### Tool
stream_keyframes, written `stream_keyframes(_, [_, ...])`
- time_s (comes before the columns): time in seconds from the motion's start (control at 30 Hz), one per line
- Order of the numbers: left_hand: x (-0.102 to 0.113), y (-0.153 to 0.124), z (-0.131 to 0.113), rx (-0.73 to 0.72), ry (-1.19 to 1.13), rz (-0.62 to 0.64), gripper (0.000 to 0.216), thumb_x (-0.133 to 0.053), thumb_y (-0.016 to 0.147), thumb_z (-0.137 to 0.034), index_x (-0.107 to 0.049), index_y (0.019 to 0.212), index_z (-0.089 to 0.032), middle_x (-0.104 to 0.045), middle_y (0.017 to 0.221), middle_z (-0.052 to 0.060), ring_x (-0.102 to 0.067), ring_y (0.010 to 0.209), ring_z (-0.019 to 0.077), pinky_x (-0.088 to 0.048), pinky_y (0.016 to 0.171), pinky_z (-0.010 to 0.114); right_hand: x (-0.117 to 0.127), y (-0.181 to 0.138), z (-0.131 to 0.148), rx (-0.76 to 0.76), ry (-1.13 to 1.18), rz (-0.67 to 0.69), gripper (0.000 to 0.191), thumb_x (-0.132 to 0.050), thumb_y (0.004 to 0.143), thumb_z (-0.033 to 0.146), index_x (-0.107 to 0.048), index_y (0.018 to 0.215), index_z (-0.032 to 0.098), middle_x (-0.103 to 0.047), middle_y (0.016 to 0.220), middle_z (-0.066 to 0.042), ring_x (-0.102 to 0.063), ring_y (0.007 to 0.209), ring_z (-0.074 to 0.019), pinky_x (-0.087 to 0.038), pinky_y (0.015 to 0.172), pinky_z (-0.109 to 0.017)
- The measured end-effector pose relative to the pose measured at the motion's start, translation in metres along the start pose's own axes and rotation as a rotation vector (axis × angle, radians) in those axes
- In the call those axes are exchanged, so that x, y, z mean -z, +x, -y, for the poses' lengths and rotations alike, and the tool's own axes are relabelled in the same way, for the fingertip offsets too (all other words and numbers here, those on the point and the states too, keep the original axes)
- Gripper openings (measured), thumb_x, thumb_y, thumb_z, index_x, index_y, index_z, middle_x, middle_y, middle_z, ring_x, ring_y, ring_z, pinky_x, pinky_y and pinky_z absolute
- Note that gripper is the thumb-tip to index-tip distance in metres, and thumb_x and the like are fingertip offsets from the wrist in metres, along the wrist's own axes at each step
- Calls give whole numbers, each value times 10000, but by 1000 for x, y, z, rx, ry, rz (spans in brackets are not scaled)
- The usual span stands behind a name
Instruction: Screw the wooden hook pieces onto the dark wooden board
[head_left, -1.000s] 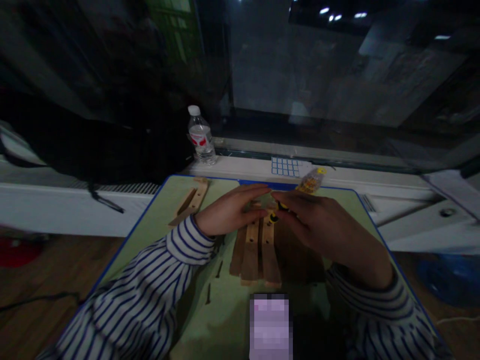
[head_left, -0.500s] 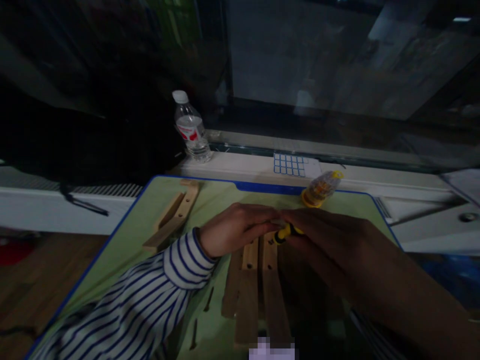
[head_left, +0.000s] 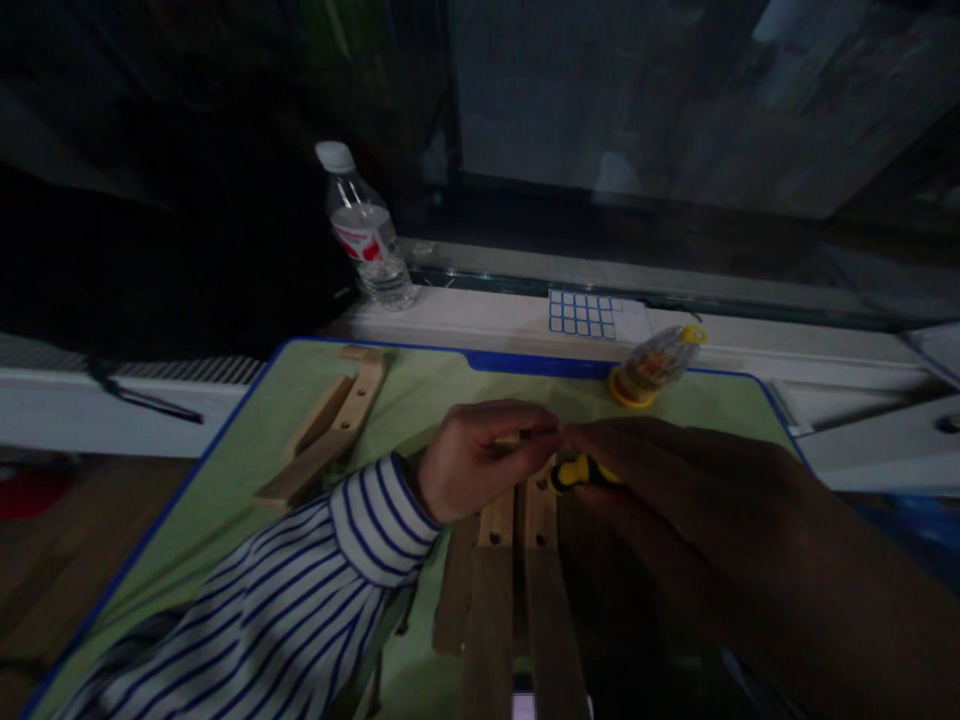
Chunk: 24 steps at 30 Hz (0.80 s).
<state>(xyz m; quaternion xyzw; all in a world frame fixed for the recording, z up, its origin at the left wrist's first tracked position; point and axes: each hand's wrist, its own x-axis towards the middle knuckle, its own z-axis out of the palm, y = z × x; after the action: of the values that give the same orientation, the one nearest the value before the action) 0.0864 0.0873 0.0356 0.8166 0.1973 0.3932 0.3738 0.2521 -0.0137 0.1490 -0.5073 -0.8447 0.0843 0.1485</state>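
My right hand (head_left: pixel 690 500) is closed around a yellow-and-black screwdriver (head_left: pixel 574 474), whose near end lies over the right one of two wooden bars (head_left: pixel 553 620). The left bar (head_left: pixel 491 610) runs alongside it, and each shows a dark hole. My left hand (head_left: pixel 472 460), in a striped sleeve, rests across the far part of the bars. Its thumb and fingers come together near the right fingertips; what they pinch, if anything, is hidden. Beside the left forearm lie two dark screws (head_left: pixel 406 612), partly covered by the sleeve.
On the green blue-edged table (head_left: pixel 427 385), another wooden assembly (head_left: pixel 330 432) lies at the left. A clear container with a yellow base (head_left: pixel 651 368) stands at the back right. A water bottle (head_left: pixel 371 240) and a blue-grid sheet (head_left: pixel 581 315) are on the sill.
My left hand's fingers have curled more, with the thumb now lower and closer to the screwdriver. The screwdriver is more plainly visible in my right hand. The view has shifted slightly.
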Motion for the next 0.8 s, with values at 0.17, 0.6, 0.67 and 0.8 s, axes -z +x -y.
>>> stream_keyframes(0.17, [0, 1, 0, -11, -7, -37, 142, -616, 788, -156, -683, 905, -109, -718, 844, 76, -681, 781, 140, -542, 716, 216, 1, -1, 0, -9, 12, 27, 356, -402, 894, 122, -492, 1226, 216, -654, 1153, -36, -638, 965, -128, -548, 799, -247])
stream_keyframes(0.6, [0, 3, -4, 53, 15, -14, 181, -550, 843, -236, -696, 880, -136, -724, 841, 69, -672, 759, 138, -534, 707, 221, -5, -2, -3, -36, -70, -2, 239, -403, 903, 186, -571, 1068, 227, -699, 1003, -42, -670, 803, -180, -556, 640, -308])
stream_keyframes(0.67, [0, 3, -5, 79, -2, -18, 191, -548, 838, -237, -702, 876, -131, -728, 838, 74, -672, 758, 141, -535, 705, 222, -5, -2, -4, -25, -103, -13, 235, -379, 925, 230, -583, 1040, 228, -704, 990, -42, -672, 788, -190, -553, 628, -327])
stream_keyframes(0.8, [-2, 2, -5, 196, -90, -104, 190, -592, 793, -256, -705, 850, -114, -730, 781, 61, -661, 681, 134, -538, 636, 209, -7, 2, -3, -36, -125, -32, 246, -382, 931, 250, -555, 1106, 233, -708, 969, -33, -673, 754, -194, -549, 620, -343])
